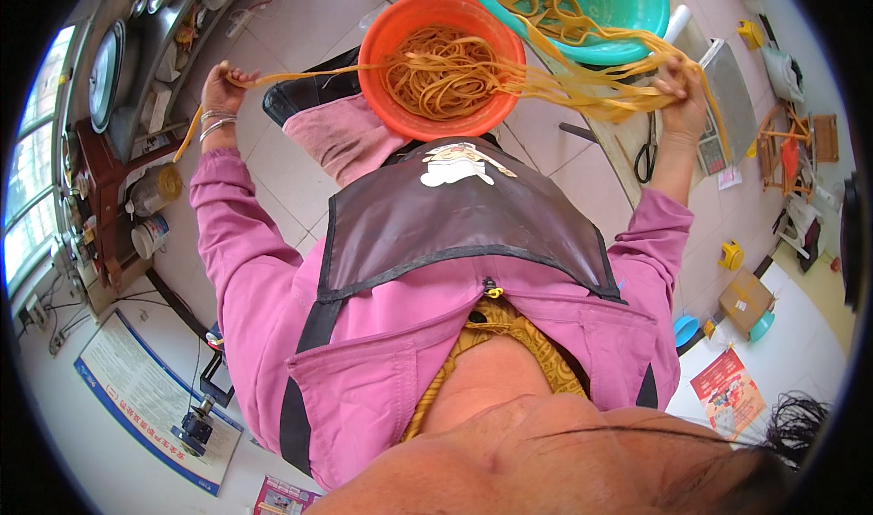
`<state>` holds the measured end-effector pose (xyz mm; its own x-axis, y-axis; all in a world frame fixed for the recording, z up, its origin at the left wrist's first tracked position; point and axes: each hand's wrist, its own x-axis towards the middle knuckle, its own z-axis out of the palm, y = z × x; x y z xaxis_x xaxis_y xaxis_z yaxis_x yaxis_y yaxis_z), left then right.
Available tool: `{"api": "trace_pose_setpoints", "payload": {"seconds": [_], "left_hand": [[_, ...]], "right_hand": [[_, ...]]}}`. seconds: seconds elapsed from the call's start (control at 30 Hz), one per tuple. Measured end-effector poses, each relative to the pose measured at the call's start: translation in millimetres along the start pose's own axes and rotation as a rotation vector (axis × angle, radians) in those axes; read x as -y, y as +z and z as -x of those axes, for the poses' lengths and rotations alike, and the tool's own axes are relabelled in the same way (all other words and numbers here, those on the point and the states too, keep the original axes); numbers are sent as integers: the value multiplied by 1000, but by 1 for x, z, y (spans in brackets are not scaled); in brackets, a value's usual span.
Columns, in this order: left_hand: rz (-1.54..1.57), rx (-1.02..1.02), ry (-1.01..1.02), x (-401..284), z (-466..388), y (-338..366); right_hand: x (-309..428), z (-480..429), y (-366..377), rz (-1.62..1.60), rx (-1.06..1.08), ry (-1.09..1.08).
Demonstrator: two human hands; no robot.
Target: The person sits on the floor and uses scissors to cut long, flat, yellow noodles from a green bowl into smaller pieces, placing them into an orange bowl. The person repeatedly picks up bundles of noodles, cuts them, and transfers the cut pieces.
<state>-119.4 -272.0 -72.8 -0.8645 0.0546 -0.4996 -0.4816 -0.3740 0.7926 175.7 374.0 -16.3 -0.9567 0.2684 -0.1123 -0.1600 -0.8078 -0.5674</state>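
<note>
My left hand point(222, 90), out to the left, has its fingers closed on a single long yellow-brown strip point(300, 75). One end hangs below the wrist; the other runs taut to an orange plastic tub point(510, 44). A tangled heap of strips point(443, 71) lies in that tub. On the right, my right hand point(682, 99) grips a stretched bundle of strips point(580, 90) that leads back to the tub. Loose ends drape over the hand. Behind it a teal plastic basin point(651, 0) contains more, wider-looking strips point(539, 6). I cannot tell their material.
Black-handled scissors point(646, 159) lie on a low table point(617, 157) below my right hand. A pink cloth point(348, 136) rests beside the orange tub. Shelving point(153, 44) and a brown wooden stand point(102, 194) line the left side. A cardboard box point(747, 302) sits at right.
</note>
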Motion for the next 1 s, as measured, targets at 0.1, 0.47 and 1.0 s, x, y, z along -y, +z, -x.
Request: {"api": "trace_pose_setpoints", "payload": {"seconds": [0.1, 0.47, 1.0], "left_hand": [[102, 243, -280, 24, 34, 65], [664, 778, -822, 231, 96, 171], [-66, 366, -343, 218, 109, 137]], "right_hand": [[-57, -13, 38, 277, 43, 115], [-246, -16, 102, 553, -22, 712], [-238, -38, 131, 2364, 702, 204]]}}
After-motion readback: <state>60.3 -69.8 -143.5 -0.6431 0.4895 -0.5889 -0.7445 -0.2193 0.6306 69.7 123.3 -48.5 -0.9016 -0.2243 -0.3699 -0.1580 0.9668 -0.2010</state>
